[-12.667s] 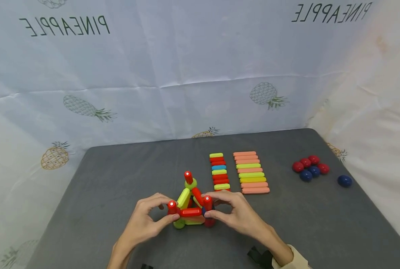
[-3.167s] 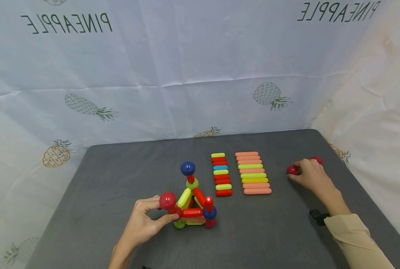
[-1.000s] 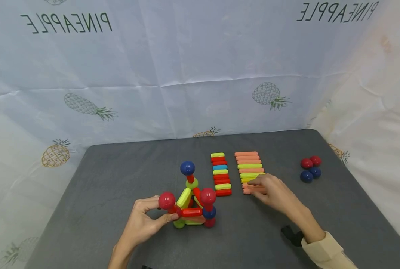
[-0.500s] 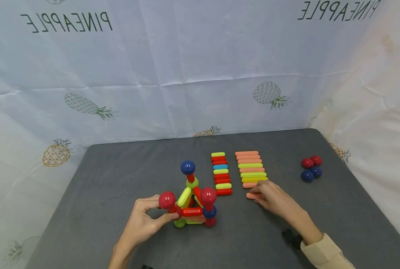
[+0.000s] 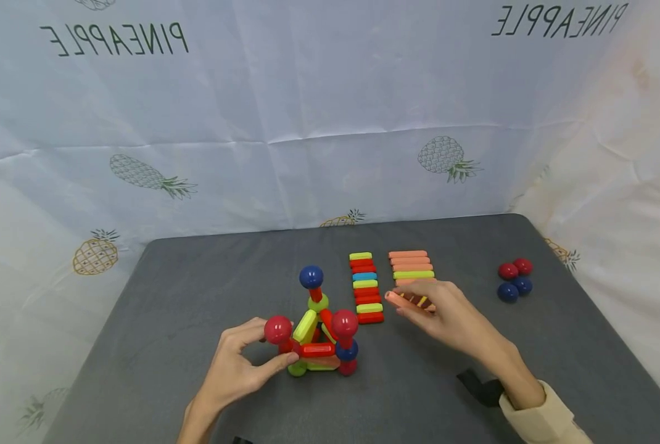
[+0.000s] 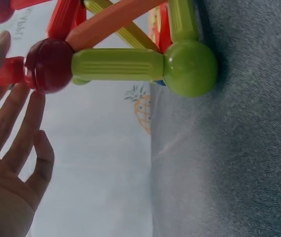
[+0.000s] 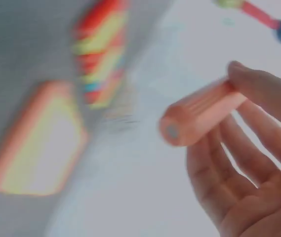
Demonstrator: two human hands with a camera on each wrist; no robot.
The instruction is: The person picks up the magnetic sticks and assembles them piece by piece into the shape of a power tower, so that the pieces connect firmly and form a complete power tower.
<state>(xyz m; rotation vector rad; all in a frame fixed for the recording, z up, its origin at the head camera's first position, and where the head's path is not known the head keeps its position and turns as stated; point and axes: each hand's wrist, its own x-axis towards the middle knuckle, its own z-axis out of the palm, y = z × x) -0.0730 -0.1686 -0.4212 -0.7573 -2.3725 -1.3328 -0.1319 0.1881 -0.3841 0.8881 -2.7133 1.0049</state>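
Note:
A structure of magnetic rods and balls stands on the grey table, with a green ball [image 6: 189, 68] at a low corner. On top, short red uprights carry a blue ball [image 5: 311, 277], a left red ball [image 5: 278, 330] and a right red ball [image 5: 345, 324]. My left hand [image 5: 238, 364] pinches its near left corner, thumb and fingers at the short red rod [image 6: 7, 71] beside a dark red ball [image 6: 49, 65]. My right hand [image 5: 452, 314] holds a salmon-orange magnetic rod [image 7: 204, 112] between thumb and fingers, raised in front of the long rods and partly hiding them.
A column of short red, green and blue rods [image 5: 365, 284] lies right of the structure. Beside it is a column of long rods [image 5: 410, 262]. Farther right sit several red and blue balls [image 5: 508, 292]. A pineapple-print cloth [image 5: 263, 111] hangs behind the table [image 5: 197, 277].
Balls now top the three uprights, and the ball group has shrunk. My right hand has taken the nearest salmon-orange rod from the long column and lifted it leftward. My left hand stays at the structure.

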